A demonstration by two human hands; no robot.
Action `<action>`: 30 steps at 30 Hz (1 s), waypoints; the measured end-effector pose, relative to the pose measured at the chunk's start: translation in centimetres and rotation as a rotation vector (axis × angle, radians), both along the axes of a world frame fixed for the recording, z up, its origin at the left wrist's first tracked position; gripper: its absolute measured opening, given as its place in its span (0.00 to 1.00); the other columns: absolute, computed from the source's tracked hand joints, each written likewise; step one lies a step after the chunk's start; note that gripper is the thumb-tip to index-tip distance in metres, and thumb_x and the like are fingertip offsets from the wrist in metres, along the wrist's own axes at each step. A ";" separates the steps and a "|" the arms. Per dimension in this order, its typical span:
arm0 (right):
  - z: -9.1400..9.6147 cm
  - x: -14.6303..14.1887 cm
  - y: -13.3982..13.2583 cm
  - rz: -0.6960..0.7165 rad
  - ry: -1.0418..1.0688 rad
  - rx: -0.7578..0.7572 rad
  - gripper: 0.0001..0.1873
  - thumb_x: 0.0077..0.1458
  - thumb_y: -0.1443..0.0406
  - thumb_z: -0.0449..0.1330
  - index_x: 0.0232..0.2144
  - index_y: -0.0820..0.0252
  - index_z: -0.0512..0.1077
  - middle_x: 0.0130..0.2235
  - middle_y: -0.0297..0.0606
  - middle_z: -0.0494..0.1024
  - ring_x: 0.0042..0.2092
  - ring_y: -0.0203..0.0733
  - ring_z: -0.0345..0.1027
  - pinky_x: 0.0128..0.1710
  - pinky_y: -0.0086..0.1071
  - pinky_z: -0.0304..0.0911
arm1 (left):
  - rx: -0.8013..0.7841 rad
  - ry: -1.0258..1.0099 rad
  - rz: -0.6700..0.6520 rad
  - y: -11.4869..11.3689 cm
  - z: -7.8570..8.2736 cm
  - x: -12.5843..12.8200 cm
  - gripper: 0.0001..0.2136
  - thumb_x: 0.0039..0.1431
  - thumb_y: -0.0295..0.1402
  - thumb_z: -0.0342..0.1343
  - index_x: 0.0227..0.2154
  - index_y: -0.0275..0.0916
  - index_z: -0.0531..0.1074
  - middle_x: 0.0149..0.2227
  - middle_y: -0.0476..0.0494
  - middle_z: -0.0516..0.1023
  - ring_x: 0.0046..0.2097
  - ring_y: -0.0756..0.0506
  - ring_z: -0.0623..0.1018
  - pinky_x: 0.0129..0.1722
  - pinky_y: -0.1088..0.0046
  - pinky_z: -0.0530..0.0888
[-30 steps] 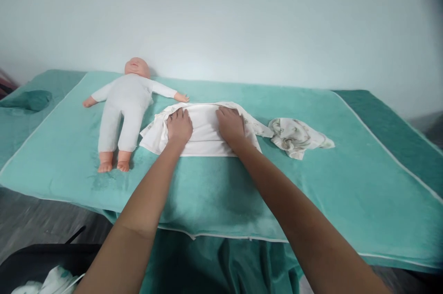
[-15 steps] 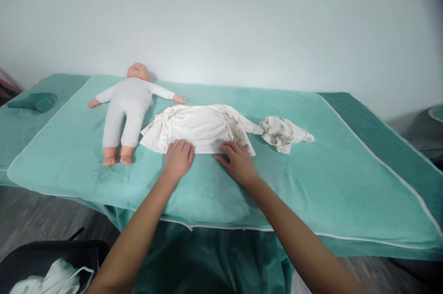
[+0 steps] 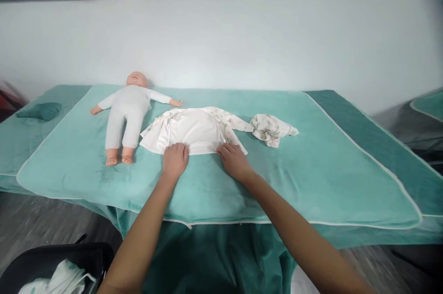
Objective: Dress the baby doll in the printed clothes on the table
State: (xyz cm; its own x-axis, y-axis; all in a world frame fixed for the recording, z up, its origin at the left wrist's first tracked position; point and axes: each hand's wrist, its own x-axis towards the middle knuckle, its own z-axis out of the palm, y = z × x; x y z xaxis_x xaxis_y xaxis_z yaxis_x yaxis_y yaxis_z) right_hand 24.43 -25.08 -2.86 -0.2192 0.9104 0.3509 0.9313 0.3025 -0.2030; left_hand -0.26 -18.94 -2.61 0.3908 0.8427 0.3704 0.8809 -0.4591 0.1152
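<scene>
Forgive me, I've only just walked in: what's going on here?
A person's bare left hand and right hand rest at the near edge of a small white printed cloth top, which lies spread out on a pale green, plush cover. To the left, a white, cloth-bodied doll lies on its back, arms outstretched. To the right, a crumpled white printed cloth lies by the end of the top's patterned sleeve.

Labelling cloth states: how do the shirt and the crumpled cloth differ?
The shirt lies spread; the crumpled cloth is bunched. The shirt covers more of the green cover than the crumpled cloth. The left hand and right hand touch the shirt, not the crumpled cloth. Both show prints on pale fabric.
</scene>
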 end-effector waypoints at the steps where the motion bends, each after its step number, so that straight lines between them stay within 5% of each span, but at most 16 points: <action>1: 0.1 0.3 -0.1 0.041 0.049 -0.002 0.14 0.71 0.64 0.50 0.40 0.59 0.75 0.41 0.44 0.80 0.46 0.49 0.71 0.49 0.40 0.64 | 0.008 -0.003 0.006 0.0 -0.1 0.0 0.17 0.75 0.37 0.42 0.35 0.39 0.73 0.35 0.40 0.79 0.41 0.40 0.77 0.41 0.61 0.62; 5: 0.8 2.7 1.5 -0.025 0.283 0.126 0.11 0.69 0.62 0.52 0.39 0.56 0.74 0.42 0.43 0.79 0.46 0.47 0.71 0.50 0.38 0.66 | 0.049 -0.019 0.002 0.1 -0.2 0.1 0.17 0.74 0.37 0.44 0.32 0.39 0.73 0.33 0.41 0.79 0.40 0.40 0.77 0.41 0.62 0.61; 8: 0.8 5.6 4.9 -0.361 0.378 0.224 0.11 0.65 0.62 0.55 0.43 0.59 0.74 0.46 0.49 0.78 0.53 0.52 0.69 0.56 0.44 0.64 | 0.074 -0.021 -0.012 0.3 -0.1 0.1 0.17 0.74 0.37 0.45 0.30 0.39 0.73 0.31 0.43 0.79 0.39 0.41 0.77 0.40 0.62 0.61; 12: 0.3 9.1 8.5 -0.733 0.345 0.109 0.19 0.61 0.60 0.57 0.49 0.66 0.74 0.52 0.57 0.77 0.54 0.58 0.68 0.56 0.49 0.61 | 0.093 -0.031 -0.014 0.5 -0.2 0.2 0.17 0.74 0.36 0.46 0.29 0.40 0.73 0.30 0.44 0.79 0.37 0.42 0.77 0.40 0.62 0.61; 19: 0.9 10.0 7.6 -1.007 0.295 0.030 0.21 0.66 0.54 0.50 0.43 0.59 0.78 0.40 0.48 0.81 0.42 0.52 0.72 0.43 0.42 0.62 | 0.090 -0.050 -0.012 0.9 -0.5 0.2 0.17 0.73 0.35 0.47 0.27 0.40 0.71 0.29 0.45 0.78 0.36 0.43 0.78 0.38 0.62 0.61; 24: 0.8 10.3 7.1 -0.934 0.415 0.019 0.17 0.60 0.53 0.58 0.41 0.56 0.79 0.36 0.42 0.80 0.39 0.48 0.71 0.44 0.41 0.62 | 0.094 -0.053 -0.020 0.9 -0.5 0.2 0.17 0.73 0.36 0.47 0.27 0.40 0.71 0.28 0.44 0.78 0.36 0.43 0.77 0.38 0.63 0.61; 30: 0.6 10.9 7.8 -0.722 0.854 0.316 0.17 0.50 0.59 0.61 0.43 0.58 0.75 0.38 0.36 0.76 0.37 0.41 0.68 0.45 0.38 0.67 | 0.080 -0.041 -0.009 1.0 -0.5 0.2 0.17 0.73 0.37 0.47 0.27 0.41 0.71 0.28 0.44 0.78 0.35 0.43 0.77 0.38 0.63 0.61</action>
State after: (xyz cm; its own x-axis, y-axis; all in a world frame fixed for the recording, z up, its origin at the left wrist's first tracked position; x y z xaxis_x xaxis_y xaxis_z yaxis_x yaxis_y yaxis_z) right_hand 35.38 -17.29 -2.29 0.7326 0.5727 0.3679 0.5043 -0.0936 -0.8584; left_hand -0.07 -17.94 -3.09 0.3813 0.8063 0.4522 0.8720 -0.4761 0.1137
